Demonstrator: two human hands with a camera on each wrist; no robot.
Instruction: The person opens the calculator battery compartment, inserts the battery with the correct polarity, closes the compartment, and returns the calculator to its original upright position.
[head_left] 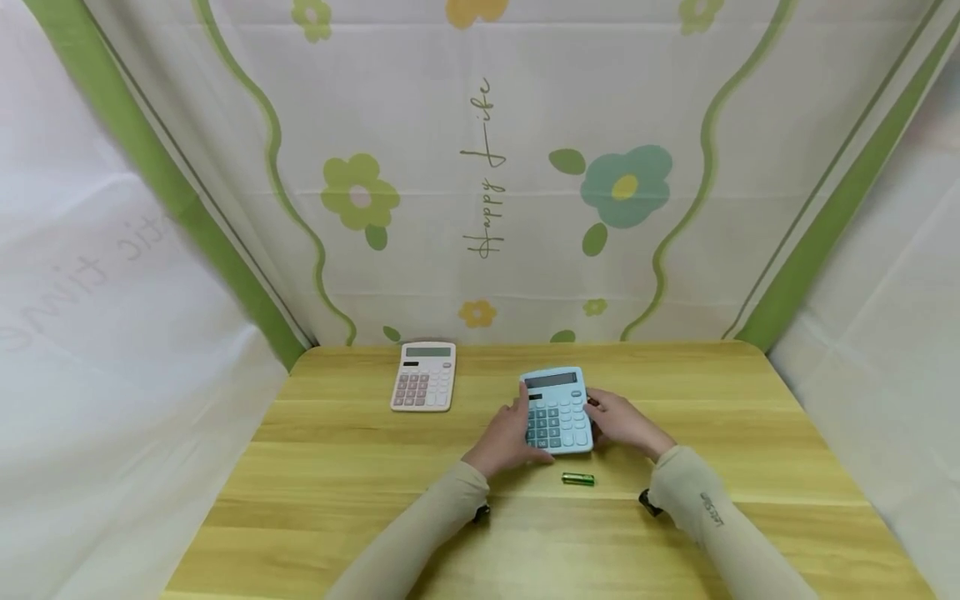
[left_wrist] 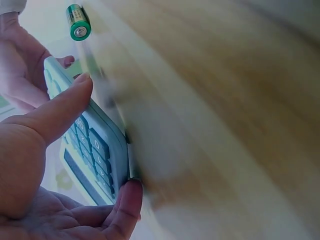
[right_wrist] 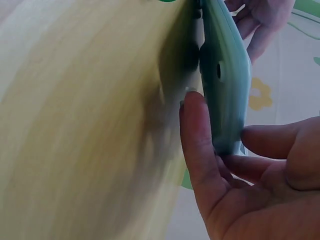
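Observation:
A light blue calculator [head_left: 557,410] is held between both hands, its keys and dark display facing up. My left hand [head_left: 504,440] grips its left side and near corner, and in the left wrist view the thumb lies along the near edge. The right hand [head_left: 624,423] pinches the right edge, thumb on top and fingers underneath, as the right wrist view shows. That view also shows a gap with a shadow between the calculator's back [right_wrist: 212,65] and the wood. A green battery [head_left: 578,479] lies on the table just in front of the calculator.
Farther back to the left, a white and pink calculator [head_left: 423,379] lies face up on the wooden table [head_left: 337,492]. A white flowered curtain [head_left: 420,275] hangs behind the table's back edge, and white cloth hangs at both sides.

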